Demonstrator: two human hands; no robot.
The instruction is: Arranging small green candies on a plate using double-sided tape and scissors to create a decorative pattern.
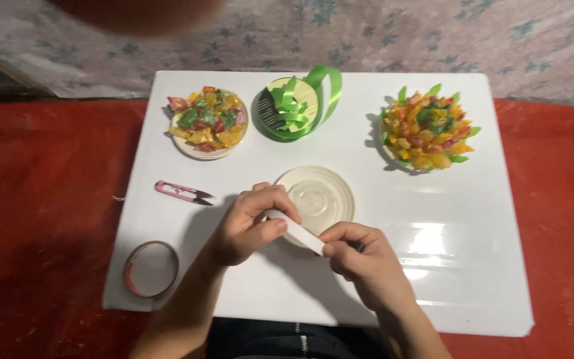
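Both hands grasp a white strip over a clear plastic lid at board centre: left hand pinches its upper end, right hand its lower. Pink thread snips lie at nine o'clock, a tape roll at eight.

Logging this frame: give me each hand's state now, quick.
Left hand: closed on one end of the white strip.
Right hand: closed, pinching the strip's other end.

Looks like a home craft corner: white board laid on red floor covering, star-patterned cloth behind the board, wrapped-candy bowl and ribbon spool on it.
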